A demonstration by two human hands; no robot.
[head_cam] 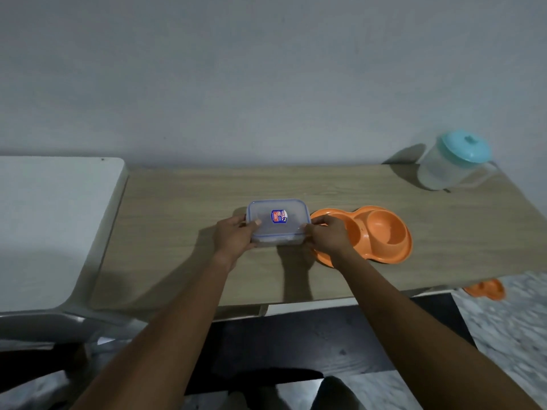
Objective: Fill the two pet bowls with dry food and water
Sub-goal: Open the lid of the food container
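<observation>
- While the left hand [233, 236] and right hand [328, 235] curl round its two short ends, the lidded clear container [276, 221] sits low over the table [177, 217], maybe touching it.
- Orange double pet bowl [384, 229] just right of the grip, partly behind the right hand.
- Teal-lidded jug [453, 167] far right, well apart.

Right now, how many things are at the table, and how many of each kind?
Orange double pet bowl: 1
Clear box with a lid: 1
Clear jug with a teal lid: 1
Total: 3
</observation>
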